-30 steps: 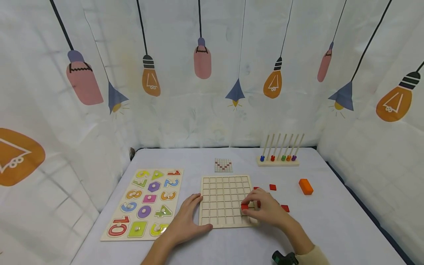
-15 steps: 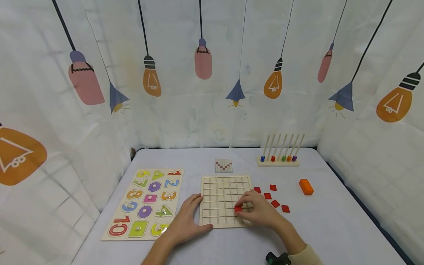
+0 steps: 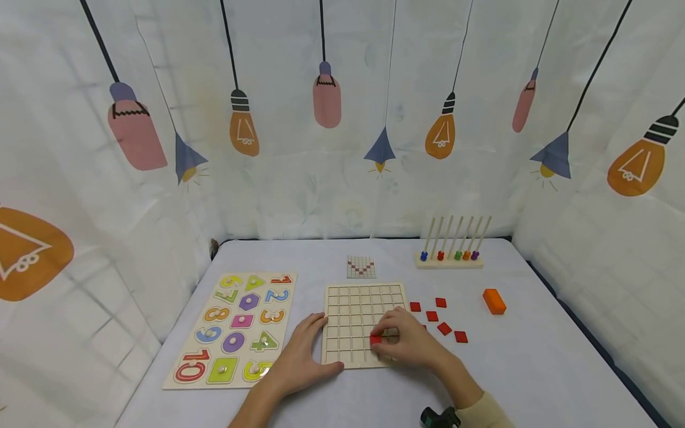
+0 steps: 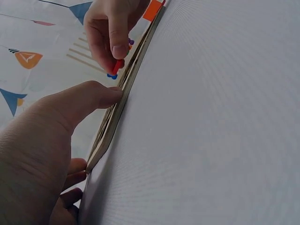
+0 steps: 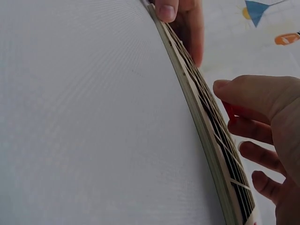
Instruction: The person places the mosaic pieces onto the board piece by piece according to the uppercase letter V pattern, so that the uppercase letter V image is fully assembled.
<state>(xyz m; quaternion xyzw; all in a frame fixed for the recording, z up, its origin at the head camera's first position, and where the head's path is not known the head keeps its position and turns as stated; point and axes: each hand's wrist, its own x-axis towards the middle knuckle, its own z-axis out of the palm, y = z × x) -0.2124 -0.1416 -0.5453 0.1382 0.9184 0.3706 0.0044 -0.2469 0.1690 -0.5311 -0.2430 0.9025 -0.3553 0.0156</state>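
I observe a white fabric backdrop (image 3: 267,202), printed with hanging lamps and bulbs, behind a table (image 3: 546,368) under white covering. At left lies a number puzzle board (image 3: 215,349) with colored numerals and shapes seated in it. At center, flat, lies a wooden grid board (image 3: 353,327); beyond it to the right stands a peg rack (image 3: 449,264) carrying colored beads. The left hand (image 3: 305,359) is spread at the grid board's near left corner, thumb on the near edge, fingertips along the left edge. The right hand (image 3: 409,339) pinches a red tile between thumb and forefinger. Beyond the grid board lies a pattern card (image 3: 361,267); farther right, an orange block (image 3: 495,302). Loose red squares (image 3: 445,329) lie right of the board, one partly hidden by the hand. Smallest, the pinched red tile (image 3: 376,340) is over the board's lower right area; contact with the cells cannot be determined.
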